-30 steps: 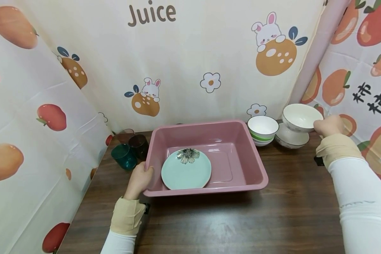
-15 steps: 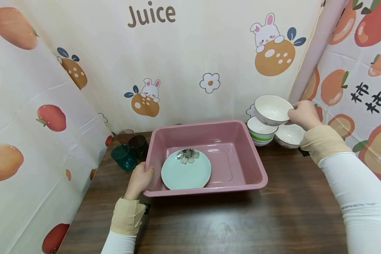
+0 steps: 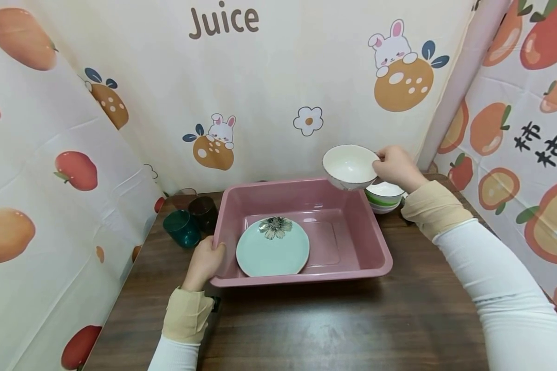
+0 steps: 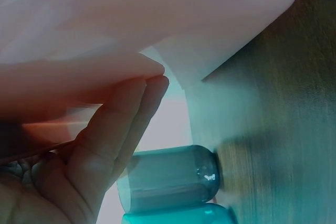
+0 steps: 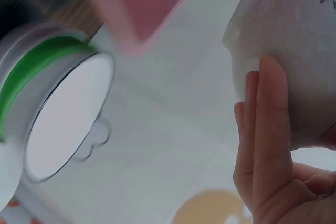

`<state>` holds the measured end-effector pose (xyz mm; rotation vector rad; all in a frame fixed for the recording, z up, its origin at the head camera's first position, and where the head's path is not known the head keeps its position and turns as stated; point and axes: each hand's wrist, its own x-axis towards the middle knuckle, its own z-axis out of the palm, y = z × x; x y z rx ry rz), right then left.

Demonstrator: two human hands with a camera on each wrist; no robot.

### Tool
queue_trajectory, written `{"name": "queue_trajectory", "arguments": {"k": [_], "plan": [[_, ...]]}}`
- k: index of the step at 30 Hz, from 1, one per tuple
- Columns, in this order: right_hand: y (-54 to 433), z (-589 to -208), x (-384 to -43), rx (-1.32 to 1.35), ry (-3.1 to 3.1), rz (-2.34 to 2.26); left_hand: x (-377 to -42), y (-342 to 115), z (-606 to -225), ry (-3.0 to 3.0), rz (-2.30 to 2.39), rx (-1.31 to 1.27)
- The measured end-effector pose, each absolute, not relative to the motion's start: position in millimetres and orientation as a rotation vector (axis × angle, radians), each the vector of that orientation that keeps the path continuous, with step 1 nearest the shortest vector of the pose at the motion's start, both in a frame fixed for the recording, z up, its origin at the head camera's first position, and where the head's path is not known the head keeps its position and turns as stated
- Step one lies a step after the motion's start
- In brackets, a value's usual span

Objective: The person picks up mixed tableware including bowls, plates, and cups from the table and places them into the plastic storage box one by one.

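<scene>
My right hand [image 3: 399, 167] pinches the right rim of a white bowl [image 3: 350, 164] and holds it above the back right corner of a pink basin [image 3: 353, 232]. In the right wrist view, the fingers [image 5: 273, 129] lie along the bowl's outer side [image 5: 310, 66]. Around the left rim of the basin, my left hand [image 3: 205, 262] grips with the thumb over the edge. The left wrist view shows those fingers [image 4: 123, 124] against the basin's outside wall [image 4: 131, 19]. Inside the basin, at its left, a pale green plate [image 3: 271, 252] with a dark flower lies flat.
A stack of white bowls [image 3: 384, 195], one with a green band, stands right of the basin, partly hidden by my right hand. At the left are a teal glass [image 3: 182, 229], a dark glass [image 3: 203, 214] and a clear one. Printed cloth [image 3: 269, 103] encloses the wooden table [image 3: 329, 330].
My right hand has lifted the white bowl off another bowl and carried it left, past the stack, to above the basin. The left hand and basin have stayed in place.
</scene>
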<state>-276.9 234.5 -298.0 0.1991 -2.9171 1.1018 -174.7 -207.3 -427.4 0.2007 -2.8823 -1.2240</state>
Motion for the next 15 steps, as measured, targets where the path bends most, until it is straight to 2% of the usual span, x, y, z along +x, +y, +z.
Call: {"name": "queue_trajectory", "arguments": {"k": [15], "plan": [[152,-314,-278,0.396,-2.888,1.071,-175,-207,-428,-2.888,-1.245,0.226]]}}
